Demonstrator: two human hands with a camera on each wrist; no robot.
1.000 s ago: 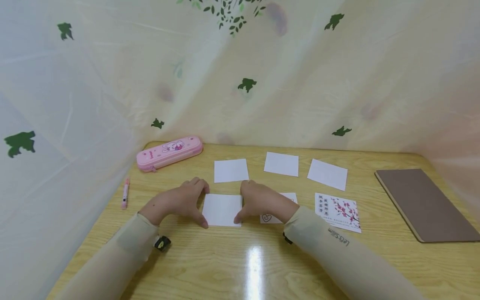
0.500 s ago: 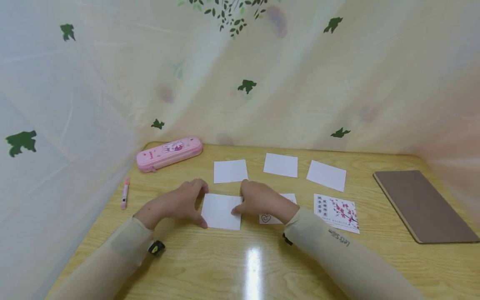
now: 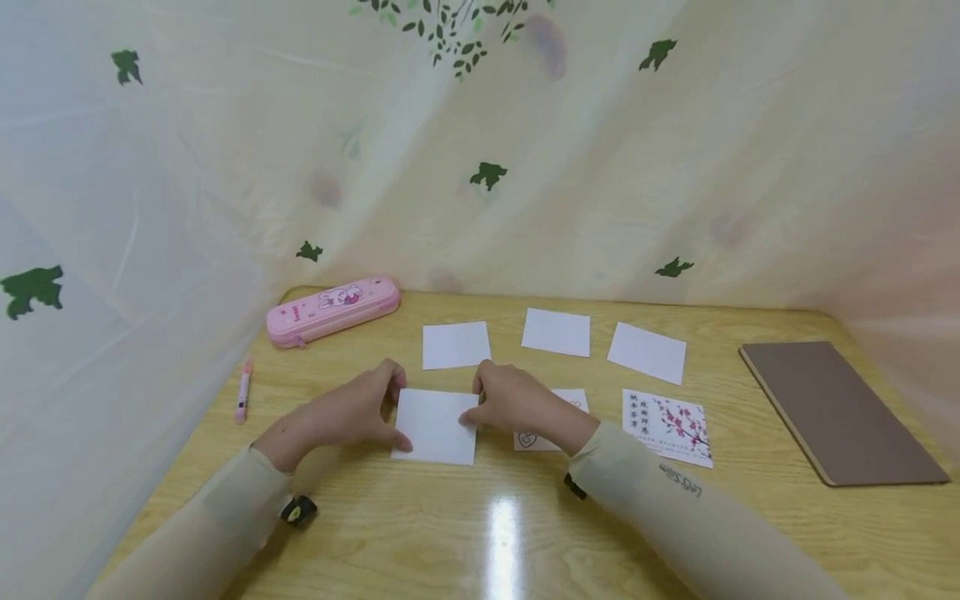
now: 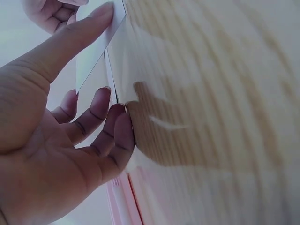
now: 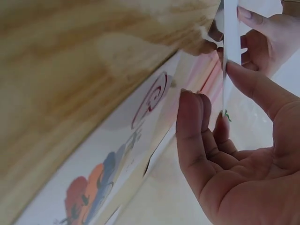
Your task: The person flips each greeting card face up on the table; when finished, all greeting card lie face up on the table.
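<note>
- Fingers (image 4: 100, 102) of the left hand (image 3: 352, 412) are pinching the left edge of a white card (image 3: 437, 427).
- The right hand's (image 3: 513, 404) fingers are pinching its right edge; the card is spanning between them.
- A drawn card (image 3: 528, 441) is lying on the worktop (image 3: 405, 533) right of the fingers, partly hidden.
- Three more white cards (image 3: 556, 332) are lying beyond the fingers.
- A pink pencil case (image 3: 333, 312) is resting beyond the left fingers.

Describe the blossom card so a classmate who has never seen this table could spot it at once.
On the table, find the brown book at the right. Left of it, in the nearer row, lies the blossom card. Its red flowering branch and dark characters set it apart from the heart card beside it and the blank cards behind.
</note>
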